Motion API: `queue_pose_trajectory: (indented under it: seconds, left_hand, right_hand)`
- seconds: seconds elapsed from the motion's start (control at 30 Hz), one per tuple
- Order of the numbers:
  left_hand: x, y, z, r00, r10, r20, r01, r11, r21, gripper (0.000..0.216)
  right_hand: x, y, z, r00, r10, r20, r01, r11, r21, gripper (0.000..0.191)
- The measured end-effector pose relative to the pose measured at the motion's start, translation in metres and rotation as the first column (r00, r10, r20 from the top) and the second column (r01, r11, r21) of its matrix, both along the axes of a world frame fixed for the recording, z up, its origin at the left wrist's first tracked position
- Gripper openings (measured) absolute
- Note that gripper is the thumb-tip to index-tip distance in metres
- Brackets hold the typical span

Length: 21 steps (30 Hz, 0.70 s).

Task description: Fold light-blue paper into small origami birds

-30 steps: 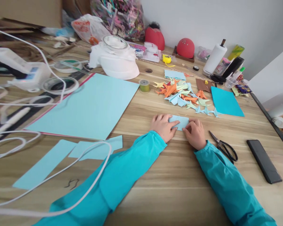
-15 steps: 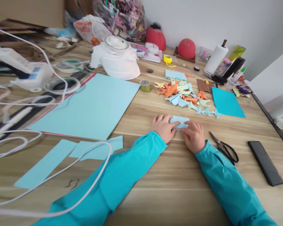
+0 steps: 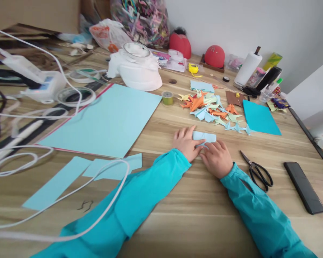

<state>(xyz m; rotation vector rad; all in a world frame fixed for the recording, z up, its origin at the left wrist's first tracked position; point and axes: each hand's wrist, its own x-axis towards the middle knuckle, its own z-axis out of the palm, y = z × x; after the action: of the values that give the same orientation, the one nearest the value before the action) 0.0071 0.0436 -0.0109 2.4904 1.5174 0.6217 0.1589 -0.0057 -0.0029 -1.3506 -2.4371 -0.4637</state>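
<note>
A small folded piece of light blue paper (image 3: 206, 136) lies on the wooden table (image 3: 193, 200) between my two hands. My left hand (image 3: 186, 144) holds it down at the left end with the thumb and a finger, the other fingers stretched out along the table. Curled fingers of my right hand (image 3: 217, 158) press on the near edge of the same paper, close to the left thumb. The paper's lower side is partly hidden under the fingertips. Black-handled scissors (image 3: 257, 173) lie to the right of my right hand.
Folded paper figures (image 3: 208, 109) in orange, blue, green and yellow are piled beyond my hands, beside a blue sheet (image 3: 261, 117). A large light blue sheet (image 3: 104, 120) and cut strips (image 3: 57, 182) lie left. A white cable (image 3: 125, 186) loops over my left sleeve. A phone (image 3: 304, 188) is far right.
My right hand has slid left and slightly nearer to me along the paper, so more of the paper's right end shows. The left hand has stayed nearly in place; the view has shifted slightly.
</note>
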Motion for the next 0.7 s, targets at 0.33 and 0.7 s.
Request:
queue_pose_trajectory:
  seconds: [0.33, 0.7]
  left_hand:
    - [-0.01, 0.016, -0.008, 0.999, -0.037, -0.001, 0.037, 0.994, -0.106, 0.024]
    - [-0.021, 0.015, -0.026, 0.954, -0.131, 0.27, 0.083, 0.98, 0.182, 0.028]
  right_hand:
    - [0.005, 0.001, 0.004, 1.0, 0.004, 0.005, -0.004, 1.0, -0.014, 0.02]
    - [0.006, 0.0, 0.004, 0.999, -0.02, -0.035, 0.018, 0.998, -0.056, 0.016]
